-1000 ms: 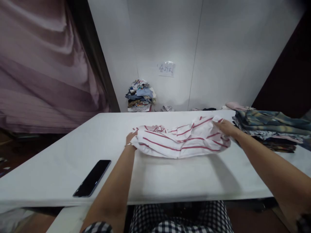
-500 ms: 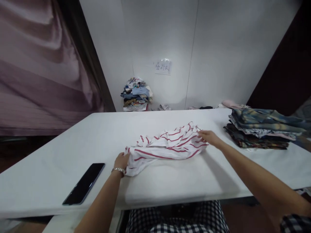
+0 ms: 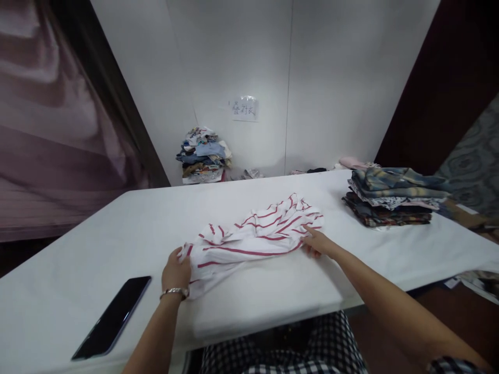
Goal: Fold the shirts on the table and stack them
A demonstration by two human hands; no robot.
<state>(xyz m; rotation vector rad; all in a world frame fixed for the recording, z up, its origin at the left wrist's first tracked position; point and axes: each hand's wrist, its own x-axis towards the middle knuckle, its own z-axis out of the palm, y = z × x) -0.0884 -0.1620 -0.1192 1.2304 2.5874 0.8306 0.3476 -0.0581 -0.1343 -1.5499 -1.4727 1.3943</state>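
A white shirt with red stripes (image 3: 249, 244) lies bunched and rumpled across the middle of the white table (image 3: 117, 234). At its left end, my left hand (image 3: 177, 270), with a bracelet on the wrist, is closed on the cloth. My right hand (image 3: 315, 242) is at the right part of the near edge, its fingers curled round the fabric from the front. Some of its fingertips are hidden under the cloth.
A black phone (image 3: 113, 317) lies at the front left of the table. Folded clothes (image 3: 393, 197) are stacked at the right. Behind the far edge stands a clothes pile (image 3: 205, 156), with a paper sign (image 3: 245, 109) on the wall.
My right hand has moved from the shirt's right end in towards its near edge. My left hand keeps hold of the left end. The whole view has shifted slightly.
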